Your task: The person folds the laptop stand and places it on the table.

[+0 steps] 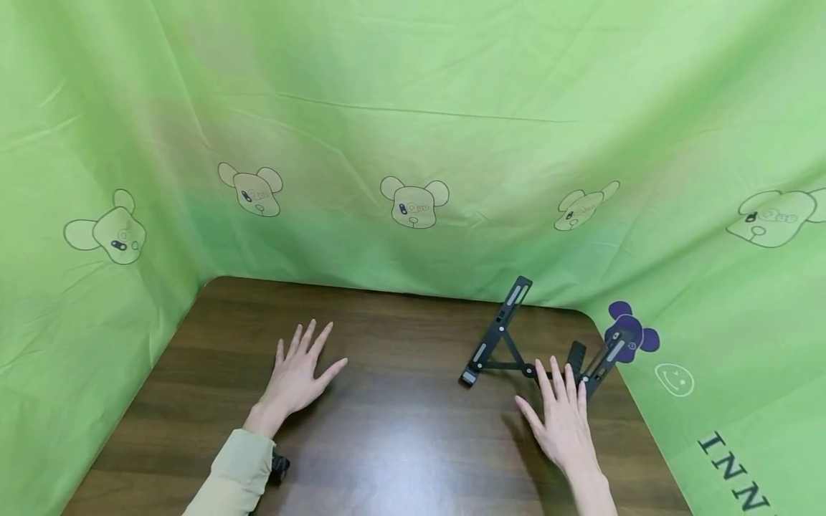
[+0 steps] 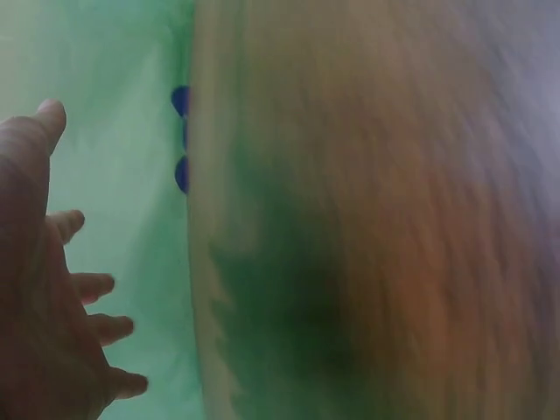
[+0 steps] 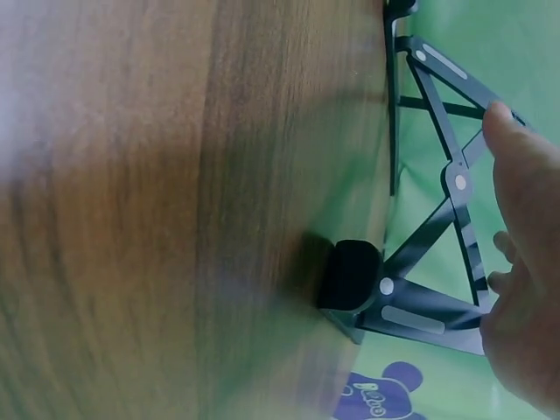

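Observation:
A black folding laptop stand (image 1: 503, 330) stands unfolded on the right side of the brown table, its arms joined by crossing struts. My right hand (image 1: 563, 430) is just in front of it with fingers straight and spread; the fingertips cover part of its right half. In the right wrist view the stand (image 3: 459, 182) shows its pivots and a dark padded end, with my right hand (image 3: 534, 254) beside it. Whether they touch I cannot tell. My left hand (image 1: 293, 380) is over the table's left side, fingers spread, holding nothing. The left wrist view shows that hand (image 2: 44, 271) too.
A brown wood-grain table (image 1: 387, 430) with rounded far corners lies below. Green cloth (image 1: 413, 143) printed with bear heads hangs around its back and sides. A black strap or device (image 1: 279, 467) sits at my left wrist, by the pale sleeve (image 1: 235, 466).

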The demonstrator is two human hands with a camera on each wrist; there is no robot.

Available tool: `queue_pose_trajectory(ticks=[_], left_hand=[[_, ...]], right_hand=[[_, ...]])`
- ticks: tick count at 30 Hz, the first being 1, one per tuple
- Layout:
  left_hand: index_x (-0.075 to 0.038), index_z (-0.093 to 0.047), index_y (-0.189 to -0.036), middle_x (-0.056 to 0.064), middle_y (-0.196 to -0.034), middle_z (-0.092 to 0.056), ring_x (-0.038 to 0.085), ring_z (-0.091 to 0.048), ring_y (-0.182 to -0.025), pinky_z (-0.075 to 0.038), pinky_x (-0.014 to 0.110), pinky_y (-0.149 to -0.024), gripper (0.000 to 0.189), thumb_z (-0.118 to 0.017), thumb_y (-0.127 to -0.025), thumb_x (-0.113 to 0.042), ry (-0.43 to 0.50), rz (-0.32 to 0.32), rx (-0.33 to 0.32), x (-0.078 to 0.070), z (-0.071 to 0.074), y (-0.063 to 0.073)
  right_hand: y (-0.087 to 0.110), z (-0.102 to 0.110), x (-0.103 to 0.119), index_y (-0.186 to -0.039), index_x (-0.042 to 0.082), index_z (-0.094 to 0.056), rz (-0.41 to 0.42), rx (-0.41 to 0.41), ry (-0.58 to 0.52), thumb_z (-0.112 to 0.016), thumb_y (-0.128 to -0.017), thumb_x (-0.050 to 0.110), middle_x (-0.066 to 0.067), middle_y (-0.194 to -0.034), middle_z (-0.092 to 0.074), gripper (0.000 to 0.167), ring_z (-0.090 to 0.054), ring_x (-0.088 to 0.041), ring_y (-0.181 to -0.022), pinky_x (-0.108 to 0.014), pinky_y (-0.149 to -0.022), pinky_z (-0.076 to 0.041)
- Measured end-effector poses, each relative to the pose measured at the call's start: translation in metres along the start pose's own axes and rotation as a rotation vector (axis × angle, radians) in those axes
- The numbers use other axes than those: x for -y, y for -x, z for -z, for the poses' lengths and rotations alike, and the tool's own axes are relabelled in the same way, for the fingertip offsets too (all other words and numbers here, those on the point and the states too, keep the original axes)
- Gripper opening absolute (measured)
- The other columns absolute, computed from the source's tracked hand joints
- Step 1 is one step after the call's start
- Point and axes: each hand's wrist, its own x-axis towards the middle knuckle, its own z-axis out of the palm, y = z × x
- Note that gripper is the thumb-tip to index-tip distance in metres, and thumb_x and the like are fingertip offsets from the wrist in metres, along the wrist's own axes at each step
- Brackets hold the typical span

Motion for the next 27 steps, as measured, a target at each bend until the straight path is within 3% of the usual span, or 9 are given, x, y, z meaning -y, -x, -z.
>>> queue_pose_trajectory(ticks=[5, 11, 14, 20, 27], left_hand=[[-0.022, -0.027, -0.176, 0.021, -0.179, -0.034, 0.047, -0.027, -0.168, -0.020, 0.075, -0.135, 0.088, -0.059, -0.107, -0.066, 0.078, -0.014, 0.049, -0.018, -0.008, -0.008], [-0.017, -0.031, -0.175, 0.022, -0.176, -0.040, 0.047, -0.037, -0.164, -0.029, 0.069, -0.135, 0.084, -0.065, -0.108, -0.054, 0.154, -0.089, 0.064, -0.044, -0.029, -0.019], [-0.014, -0.033, -0.173, 0.024, -0.174, -0.042, 0.049, -0.041, -0.161, -0.033, 0.069, -0.133, 0.082, -0.067, -0.108, -0.050, 0.228, -0.144, 0.072, -0.059, -0.045, -0.026], [-0.021, -0.034, -0.174, 0.018, -0.171, -0.050, 0.044, -0.050, -0.156, -0.044, 0.066, -0.126, 0.077, -0.059, -0.110, -0.056, 0.314, -0.268, 0.062, -0.079, -0.098, -0.048], [-0.023, -0.033, -0.174, 0.012, -0.172, -0.050, 0.038, -0.053, -0.155, -0.047, 0.057, -0.127, 0.072, -0.058, -0.113, -0.051, 0.347, -0.317, 0.095, -0.106, -0.129, -0.074]], right_hand=[[0.002, 0.000, -0.001, -0.166, 0.005, -0.044, 0.010, -0.054, -0.007, -0.076, -0.102, 0.026, -0.032, -0.170, -0.041, 0.075, -0.028, -0.053, -0.164, -0.074, -0.136, -0.014], [0.008, 0.000, -0.006, -0.165, 0.004, -0.045, 0.022, -0.106, -0.007, -0.076, -0.101, 0.020, -0.032, -0.169, -0.043, 0.074, -0.030, -0.050, -0.164, -0.072, -0.136, -0.016], [0.011, -0.001, -0.009, -0.165, 0.002, -0.045, 0.027, -0.129, -0.006, -0.077, -0.098, 0.016, -0.032, -0.169, -0.043, 0.075, -0.026, -0.046, -0.167, -0.068, -0.139, -0.014], [0.014, -0.003, -0.011, -0.163, 0.000, -0.046, 0.040, -0.169, -0.021, -0.078, -0.094, 0.008, -0.033, -0.168, -0.043, 0.076, -0.028, -0.047, -0.166, -0.062, -0.141, -0.014], [0.015, -0.002, -0.011, -0.160, -0.002, -0.050, 0.059, -0.245, -0.054, -0.078, -0.089, -0.001, -0.036, -0.164, -0.047, 0.076, -0.039, -0.054, -0.157, -0.053, -0.143, -0.015]])
